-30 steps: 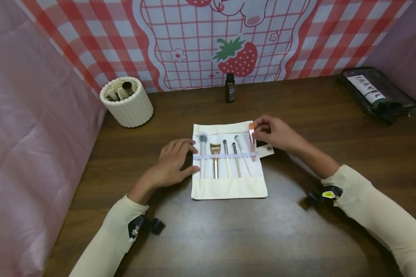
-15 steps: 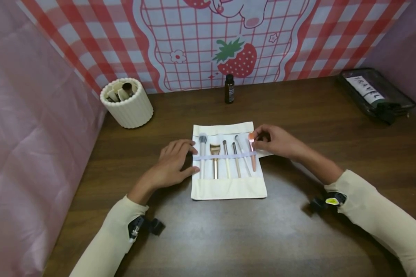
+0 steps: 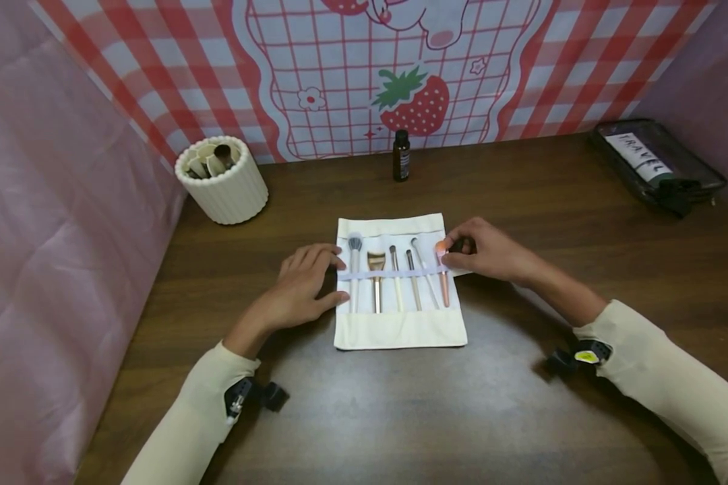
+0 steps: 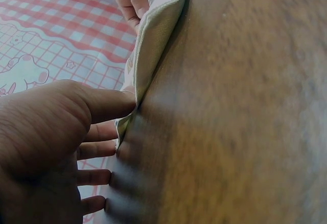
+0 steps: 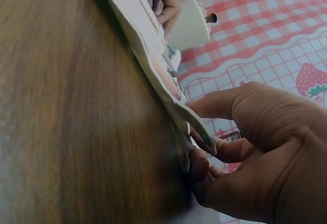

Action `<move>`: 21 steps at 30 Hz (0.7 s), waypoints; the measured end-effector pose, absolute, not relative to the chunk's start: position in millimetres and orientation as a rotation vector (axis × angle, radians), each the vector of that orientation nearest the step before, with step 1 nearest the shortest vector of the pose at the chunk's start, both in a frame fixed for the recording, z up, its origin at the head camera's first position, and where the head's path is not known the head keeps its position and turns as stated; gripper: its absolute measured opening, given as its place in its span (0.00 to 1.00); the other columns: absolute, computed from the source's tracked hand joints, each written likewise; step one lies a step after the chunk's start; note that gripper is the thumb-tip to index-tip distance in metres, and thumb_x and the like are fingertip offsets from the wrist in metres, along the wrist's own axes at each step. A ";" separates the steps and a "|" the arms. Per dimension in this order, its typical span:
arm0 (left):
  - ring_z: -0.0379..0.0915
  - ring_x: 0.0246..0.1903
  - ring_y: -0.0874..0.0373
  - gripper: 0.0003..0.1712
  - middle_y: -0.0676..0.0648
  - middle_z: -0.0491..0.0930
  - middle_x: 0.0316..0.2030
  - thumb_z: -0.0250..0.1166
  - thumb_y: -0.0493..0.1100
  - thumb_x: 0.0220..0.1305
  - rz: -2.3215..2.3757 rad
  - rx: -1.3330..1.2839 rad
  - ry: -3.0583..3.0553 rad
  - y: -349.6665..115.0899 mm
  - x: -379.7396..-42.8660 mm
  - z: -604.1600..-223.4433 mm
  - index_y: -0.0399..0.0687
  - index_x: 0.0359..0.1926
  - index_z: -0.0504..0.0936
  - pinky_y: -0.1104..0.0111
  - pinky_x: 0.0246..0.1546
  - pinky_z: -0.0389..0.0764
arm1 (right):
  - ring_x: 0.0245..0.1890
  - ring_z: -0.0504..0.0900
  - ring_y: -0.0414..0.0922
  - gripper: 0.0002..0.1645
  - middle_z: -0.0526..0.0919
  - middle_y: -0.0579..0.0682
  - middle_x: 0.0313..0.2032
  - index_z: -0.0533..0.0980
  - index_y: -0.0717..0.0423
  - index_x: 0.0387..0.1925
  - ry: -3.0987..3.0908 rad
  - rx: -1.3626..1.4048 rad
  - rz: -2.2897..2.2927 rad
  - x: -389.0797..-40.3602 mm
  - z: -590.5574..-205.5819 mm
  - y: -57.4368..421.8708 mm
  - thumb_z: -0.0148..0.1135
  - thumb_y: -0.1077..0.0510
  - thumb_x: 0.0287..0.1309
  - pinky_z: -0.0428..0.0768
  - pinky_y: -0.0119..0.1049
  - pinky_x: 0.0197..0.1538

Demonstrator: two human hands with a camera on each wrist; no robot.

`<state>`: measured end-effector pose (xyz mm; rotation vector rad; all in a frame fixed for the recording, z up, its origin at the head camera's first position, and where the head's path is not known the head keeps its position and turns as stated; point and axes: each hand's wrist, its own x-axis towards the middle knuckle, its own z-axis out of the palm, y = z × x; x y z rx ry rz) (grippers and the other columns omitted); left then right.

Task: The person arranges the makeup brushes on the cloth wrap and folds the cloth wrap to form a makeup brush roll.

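Note:
A cream cloth brush roll [image 3: 400,330] lies open on the brown table, with several makeup brushes tucked under a pale elastic band [image 3: 394,274]. My right hand [image 3: 482,250] pinches the orange head of a pink-handled brush [image 3: 443,286] at the roll's right edge; the handle sits under the band. The left hand [image 3: 306,279] rests flat with straight fingers on the roll's left edge [image 4: 145,55]. The left wrist view has those fingers [image 4: 102,104] pressing the cloth. From the right wrist camera, fingers [image 5: 219,147] curl at the roll's edge [image 5: 153,55].
A ribbed white cup [image 3: 222,178] with brushes stands at the back left. A small dark bottle [image 3: 402,155] stands at the back wall. A clear pouch [image 3: 658,165] labelled TRAVEL lies at the back right. Pink sheeting lines the left side.
The right hand has slid the pink-handled brush downward under the elastic band, toward me. The left hand has stayed in place on the roll's left edge.

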<state>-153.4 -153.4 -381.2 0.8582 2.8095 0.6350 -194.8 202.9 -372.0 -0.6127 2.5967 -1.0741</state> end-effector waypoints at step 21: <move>0.51 0.70 0.40 0.26 0.42 0.59 0.70 0.66 0.55 0.68 0.586 0.872 2.803 -152.2 -154.6 -377.1 0.46 0.58 0.71 0.39 0.65 0.54 | 0.52 0.73 0.56 0.20 0.70 0.61 0.55 0.74 0.61 0.55 2.954 -0.646 -0.938 -174.7 -350.6 200.7 0.65 0.57 0.65 0.74 0.55 0.51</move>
